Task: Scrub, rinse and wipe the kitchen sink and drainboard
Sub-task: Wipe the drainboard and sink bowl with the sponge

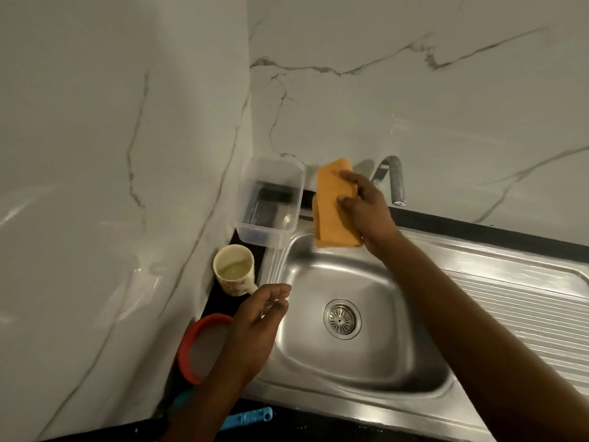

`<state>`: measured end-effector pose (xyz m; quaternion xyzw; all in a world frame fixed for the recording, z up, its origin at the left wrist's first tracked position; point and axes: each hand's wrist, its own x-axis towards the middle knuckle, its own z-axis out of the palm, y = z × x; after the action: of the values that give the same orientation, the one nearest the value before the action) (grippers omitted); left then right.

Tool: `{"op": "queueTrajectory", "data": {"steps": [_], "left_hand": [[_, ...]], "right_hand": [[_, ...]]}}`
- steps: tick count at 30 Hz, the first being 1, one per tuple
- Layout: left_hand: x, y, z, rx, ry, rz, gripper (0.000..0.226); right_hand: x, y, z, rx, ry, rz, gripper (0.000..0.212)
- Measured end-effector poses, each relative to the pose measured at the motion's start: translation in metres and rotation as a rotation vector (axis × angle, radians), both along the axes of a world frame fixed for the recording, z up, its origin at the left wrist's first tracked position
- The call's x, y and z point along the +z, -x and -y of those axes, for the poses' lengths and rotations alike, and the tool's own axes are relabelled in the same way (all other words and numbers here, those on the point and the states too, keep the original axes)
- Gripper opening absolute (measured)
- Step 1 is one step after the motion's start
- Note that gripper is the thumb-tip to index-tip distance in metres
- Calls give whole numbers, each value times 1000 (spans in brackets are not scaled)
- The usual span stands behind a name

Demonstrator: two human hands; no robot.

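A stainless steel sink [360, 362] fills the middle of the head view, its round drain [342, 318] in the basin floor. The ribbed drainboard [516, 301] stretches off to the right. My right hand [366, 208] holds a folded orange cloth [333, 212] above the sink's back rim, fingers curled over the cloth's edge. My left hand [258, 323] hovers over the sink's left rim with loosely bent fingers and holds nothing. A metal tap [393, 177] rises behind the right hand.
A clear plastic container [271, 202] stands in the back left corner. A patterned cup [234, 274] sits on the dark counter left of the sink. A red-rimmed round lid [200, 346] lies nearer me, and a blue object [248, 417] by the front edge. Marble walls close off left and back.
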<state>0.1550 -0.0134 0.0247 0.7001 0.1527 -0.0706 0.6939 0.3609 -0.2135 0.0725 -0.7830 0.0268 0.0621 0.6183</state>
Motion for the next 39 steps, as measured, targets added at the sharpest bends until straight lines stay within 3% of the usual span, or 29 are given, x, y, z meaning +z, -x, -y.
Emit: {"op": "queueTrajectory", "data": {"steps": [5,10,13,16,18,21,24,29,39], "left_hand": [[-8,-7,27,-10,-16,-21,30],[-25,-18,51,16,-36,-61,40],[-35,-23,68,23,-68,-80,32],[-44,-26,82,44,-62,-108,32],[-51,-27,91,43,-54,-139,30],[-61,-30,100,65,-52,-179,31],[-69,-36,109,68,-60,-188,28],[-73,-51,131,57,-73,-162,29],[-62,-66,177,28,-21,-90,34]], "right_hand": [[-72,14,30,61,263,-49,61],[-97,-13,5,170,366,196,62],[-127,-39,-3,170,411,196,63],[-160,-55,4,212,760,92,87],[-176,-61,4,327,961,219,95],[-187,-78,-4,432,1109,451,76],[-198,-93,1,499,1140,472,75],[-215,-94,54,651,1300,741,72],[-202,-78,204,709,1438,660,70]]}}
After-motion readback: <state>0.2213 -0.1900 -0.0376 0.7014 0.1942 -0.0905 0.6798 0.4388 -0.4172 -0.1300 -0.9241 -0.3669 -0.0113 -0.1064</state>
